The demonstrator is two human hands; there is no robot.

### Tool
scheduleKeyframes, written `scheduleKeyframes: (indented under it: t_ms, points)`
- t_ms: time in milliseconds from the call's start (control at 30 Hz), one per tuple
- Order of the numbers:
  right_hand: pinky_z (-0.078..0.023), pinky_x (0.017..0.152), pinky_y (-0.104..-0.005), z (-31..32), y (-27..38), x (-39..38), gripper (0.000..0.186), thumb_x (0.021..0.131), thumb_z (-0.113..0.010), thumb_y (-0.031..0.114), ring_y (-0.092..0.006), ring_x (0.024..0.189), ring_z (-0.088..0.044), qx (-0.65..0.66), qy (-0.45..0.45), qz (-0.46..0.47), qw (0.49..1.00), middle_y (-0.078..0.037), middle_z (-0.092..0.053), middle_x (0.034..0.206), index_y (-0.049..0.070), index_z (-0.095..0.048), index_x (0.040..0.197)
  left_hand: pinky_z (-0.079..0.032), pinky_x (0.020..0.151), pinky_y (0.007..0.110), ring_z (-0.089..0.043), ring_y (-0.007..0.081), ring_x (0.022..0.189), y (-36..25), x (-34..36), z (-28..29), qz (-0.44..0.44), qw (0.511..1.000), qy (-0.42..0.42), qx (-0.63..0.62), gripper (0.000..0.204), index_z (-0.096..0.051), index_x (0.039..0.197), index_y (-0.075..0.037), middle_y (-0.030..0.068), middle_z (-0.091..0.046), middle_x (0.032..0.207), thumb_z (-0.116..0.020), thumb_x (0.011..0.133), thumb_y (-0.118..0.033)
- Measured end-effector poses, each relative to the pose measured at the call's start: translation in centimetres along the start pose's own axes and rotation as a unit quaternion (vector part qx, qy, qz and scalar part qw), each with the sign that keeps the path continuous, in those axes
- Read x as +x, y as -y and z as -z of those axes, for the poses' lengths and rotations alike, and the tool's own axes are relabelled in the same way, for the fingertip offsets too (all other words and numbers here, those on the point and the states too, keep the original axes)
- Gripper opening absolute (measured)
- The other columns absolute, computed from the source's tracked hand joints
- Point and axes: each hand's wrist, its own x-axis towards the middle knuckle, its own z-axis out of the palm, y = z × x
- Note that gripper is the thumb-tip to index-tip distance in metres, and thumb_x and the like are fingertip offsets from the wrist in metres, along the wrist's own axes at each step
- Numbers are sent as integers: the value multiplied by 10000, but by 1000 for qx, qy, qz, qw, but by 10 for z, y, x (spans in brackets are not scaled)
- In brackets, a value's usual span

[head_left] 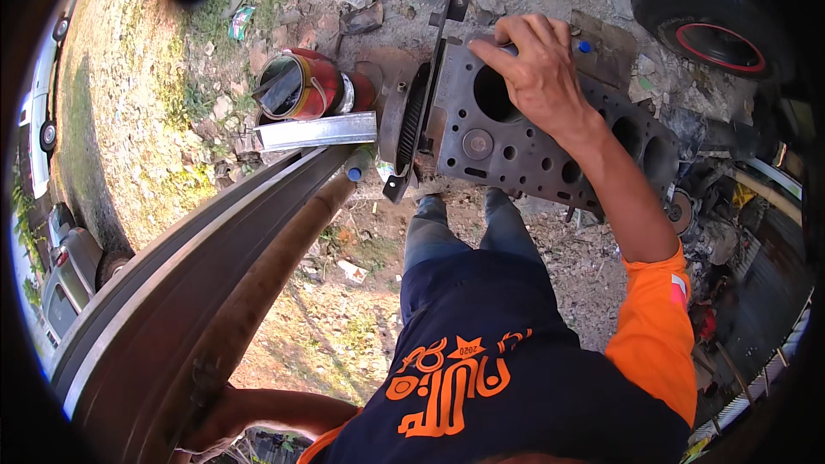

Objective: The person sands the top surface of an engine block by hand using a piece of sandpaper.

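My right hand grips the far edge of a grey engine block, fingers bent over the edge and thumb out to the left. Round cylinder bores and several small holes open in the block's top face. A round metal plug sits in its near left corner. A dark metal plate and toothed gear stand at its left end. My left hand is low at the left edge, against a long dark metal beam; its fingers are hidden.
A red can with dark contents stands left of the gear, behind a bright metal channel. A rusty pipe runs beside the beam. A tyre lies far right. Scrap parts crowd the right; parked vehicles stand left.
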Motion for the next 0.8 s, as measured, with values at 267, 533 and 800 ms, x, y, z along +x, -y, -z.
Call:
scheduleKeyframes:
  t_ms: [267, 533, 800]
  points:
    - [-392, 1032, -383, -9, 6, 0, 288, 913, -623, 74, -185, 1077, -599, 13, -4, 10, 1000, -16, -649, 1061, 161, -791, 1129, -645, 789, 471, -698, 269, 871, -9, -10, -1, -94, 988, 25, 117, 440, -675, 1078, 47, 161, -692, 1119, -827, 840, -291]
    - [-402, 1008, -415, -7, 15, -9, 302, 878, -641, 75, -211, 1100, -600, 39, 17, 65, 997, -40, -651, 1096, 140, -786, 1135, -532, 907, 476, -652, 316, 996, -43, -28, -27, -24, 995, 69, 71, 514, -633, 1212, 41, 182, -650, 1152, -786, 820, -255]
    - [-407, 1032, -430, -12, 25, -18, 335, 873, -674, 70, -220, 1117, -614, 36, -7, 81, 996, -40, -660, 1100, 169, -798, 1168, -543, 1103, 473, -631, 367, 1259, -58, -37, -41, 43, 996, -10, 79, 610, -502, 1434, 94, 279, -549, 1463, -634, 977, -287]
